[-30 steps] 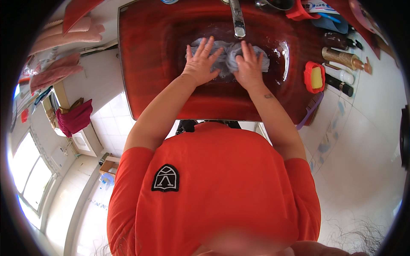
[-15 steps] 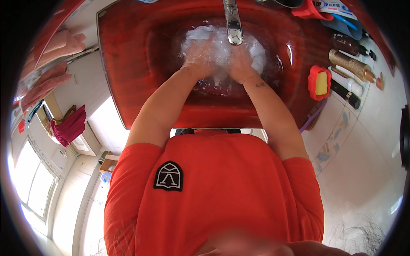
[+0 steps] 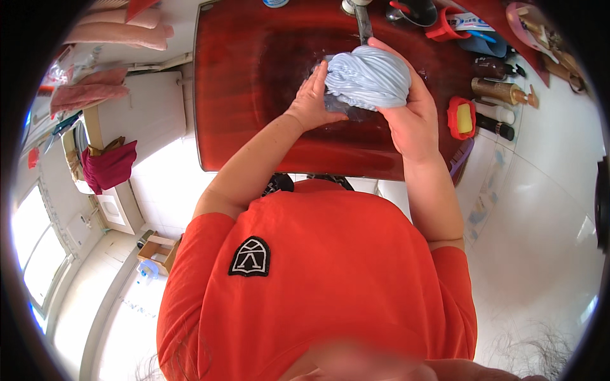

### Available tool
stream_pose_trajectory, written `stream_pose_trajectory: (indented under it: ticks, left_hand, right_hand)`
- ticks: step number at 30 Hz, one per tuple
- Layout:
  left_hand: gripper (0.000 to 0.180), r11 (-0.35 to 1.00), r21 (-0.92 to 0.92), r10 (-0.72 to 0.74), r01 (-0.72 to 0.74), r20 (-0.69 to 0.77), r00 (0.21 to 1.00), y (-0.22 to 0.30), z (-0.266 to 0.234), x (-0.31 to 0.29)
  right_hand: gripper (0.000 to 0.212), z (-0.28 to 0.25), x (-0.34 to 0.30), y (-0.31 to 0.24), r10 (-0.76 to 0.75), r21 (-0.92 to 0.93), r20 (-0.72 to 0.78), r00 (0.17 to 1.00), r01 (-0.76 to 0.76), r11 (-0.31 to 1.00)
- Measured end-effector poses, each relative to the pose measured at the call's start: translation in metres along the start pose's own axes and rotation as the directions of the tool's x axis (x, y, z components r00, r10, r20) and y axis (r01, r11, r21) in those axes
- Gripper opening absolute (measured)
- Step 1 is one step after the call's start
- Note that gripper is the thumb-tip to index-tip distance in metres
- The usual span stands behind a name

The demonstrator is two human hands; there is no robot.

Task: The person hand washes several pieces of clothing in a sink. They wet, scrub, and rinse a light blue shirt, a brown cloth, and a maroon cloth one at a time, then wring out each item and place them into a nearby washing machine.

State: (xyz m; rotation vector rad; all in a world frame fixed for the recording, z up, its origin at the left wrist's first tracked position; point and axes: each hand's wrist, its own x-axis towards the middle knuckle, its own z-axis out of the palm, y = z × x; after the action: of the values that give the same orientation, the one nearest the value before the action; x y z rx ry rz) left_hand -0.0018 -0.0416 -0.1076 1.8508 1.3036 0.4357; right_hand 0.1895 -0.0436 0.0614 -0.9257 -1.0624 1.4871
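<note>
A wet, light blue cloth (image 3: pixel 368 77) is bunched into a round bundle with many strand-like folds. It is raised over the dark red washbasin (image 3: pixel 235 70), below the chrome tap (image 3: pixel 363 25). My right hand (image 3: pixel 414 117) grips the bundle from its right side, fingers round the far edge and thumb at the near edge. On the other side my left hand (image 3: pixel 308 100) is open, its fingers stretched out along the bundle's left edge and its thumb spread away. Some water in the basin shows beneath the bundle.
At the right stand a red soap holder with a yellow bar (image 3: pixel 464 118), several bottles (image 3: pixel 495 91) and a red cup (image 3: pixel 443 26). A dark bowl (image 3: pixel 413 11) sits behind the tap. Pink towels (image 3: pixel 89 95) hang at the left.
Both hands have come up out of the splashing water. The cloth, spread in the water before, is now a bundle in my right hand. The view has shifted slightly.
</note>
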Motion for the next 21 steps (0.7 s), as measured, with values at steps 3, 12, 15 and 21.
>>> stream_pose_trajectory:
  ticks: [3, 12, 15, 21]
  left_hand:
    - [0.082, 0.871, 0.471, 0.160, -0.137, -0.010, 0.987, 0.017, 0.011, 0.025]
    - [0.043, -0.094, -0.990, -0.379, -0.108, -0.065, 0.923, 0.027, -0.054, 0.026]
    - [0.035, 0.009, -0.991, -0.466, -0.135, -0.124, 0.876, 0.092, -0.100, 0.005]
    - [0.036, -0.160, -0.976, -0.235, -0.145, -0.105, 0.966, 0.122, -0.098, -0.012]
  right_hand:
    - [0.052, 0.034, -0.004, -0.032, -0.147, 0.100, 0.110, 0.983, 0.136, 0.986]
    - [0.037, 0.026, -0.023, -0.038, -0.245, 0.210, -0.032, 0.969, 0.247, 0.946]
    - [0.029, -0.021, -0.025, 0.029, 0.169, 0.407, -0.426, 0.889, 0.021, 0.913]
    - [0.055, 0.027, -0.011, 0.108, 0.605, 0.603, -0.363, 0.708, -0.316, 0.732]
